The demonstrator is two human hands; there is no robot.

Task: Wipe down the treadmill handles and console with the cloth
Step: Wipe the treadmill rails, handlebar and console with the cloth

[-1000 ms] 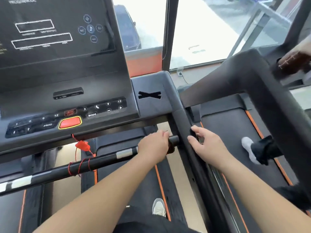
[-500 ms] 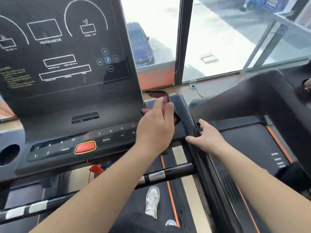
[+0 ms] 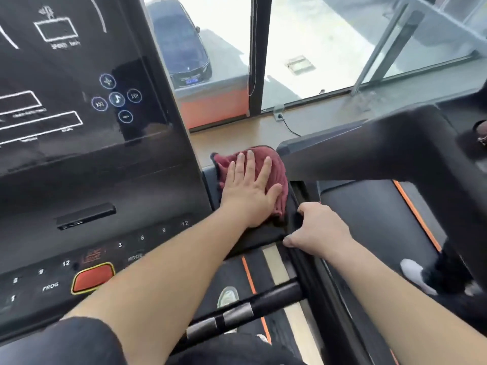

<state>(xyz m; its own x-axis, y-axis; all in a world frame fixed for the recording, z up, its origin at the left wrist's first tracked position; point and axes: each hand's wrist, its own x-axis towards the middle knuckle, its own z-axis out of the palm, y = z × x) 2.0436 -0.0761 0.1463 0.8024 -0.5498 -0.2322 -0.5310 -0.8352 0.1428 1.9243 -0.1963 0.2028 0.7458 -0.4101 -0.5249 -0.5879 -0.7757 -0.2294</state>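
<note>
A dark red cloth [image 3: 276,175] lies on the black right wing of the treadmill console [image 3: 253,233], just right of the tall display panel [image 3: 79,114]. My left hand [image 3: 247,188] lies flat on the cloth with fingers spread and straight, pressing it down. My right hand [image 3: 319,227] grips the right side rail [image 3: 316,270] where it meets the console, its fingers curled over the edge. The front handle bar [image 3: 237,312] with silver sensor bands runs below my left forearm.
The console keypad with a red stop button [image 3: 92,277] sits lower left. A second treadmill [image 3: 395,154] stands close on the right, with another person's white-socked foot [image 3: 413,272] on its belt. My own shoe [image 3: 226,296] shows on the belt below. Windows lie ahead.
My left hand left the front handle bar, carried the cloth up to the console's right wing and now presses it flat there. My right hand stayed on the side rail.
</note>
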